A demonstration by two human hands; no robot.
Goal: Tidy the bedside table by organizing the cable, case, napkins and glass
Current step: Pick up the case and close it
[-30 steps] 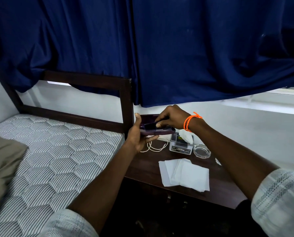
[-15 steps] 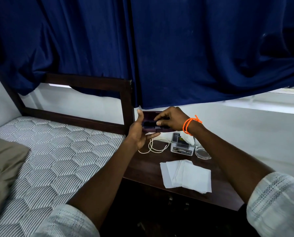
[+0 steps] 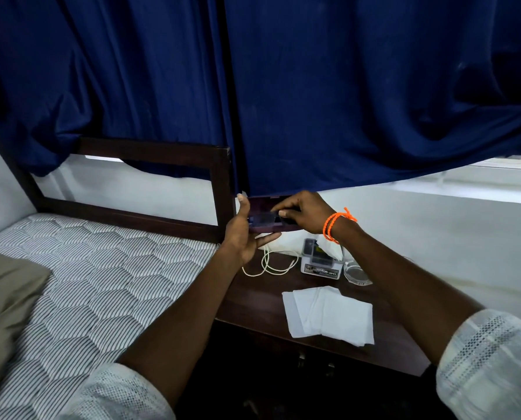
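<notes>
Both hands hold a dark purple case point(image 3: 260, 207) up above the back of the dark wooden bedside table point(image 3: 253, 301). My left hand point(image 3: 244, 234) cups its left end, thumb up. My right hand point(image 3: 304, 212), with an orange band at the wrist, grips its top and front, fingertips pressing a dark piece inside it. A white cable point(image 3: 268, 265) lies looped on the table under the case. White napkins point(image 3: 329, 315) lie spread and overlapping near the table's front. A low clear glass point(image 3: 356, 272) stands at the back right.
A small grey box point(image 3: 321, 262) with white paper behind it sits between cable and glass. The bed's dark headboard post point(image 3: 222, 189) stands just left of my left hand. A patterned mattress point(image 3: 86, 286) and a brown pillow point(image 3: 1, 301) lie to the left. Blue curtains point(image 3: 313, 86) hang behind.
Both hands have lifted the case a little higher, up to the curtain's hem. My left thumb now points straight up. The table's items have not moved.
</notes>
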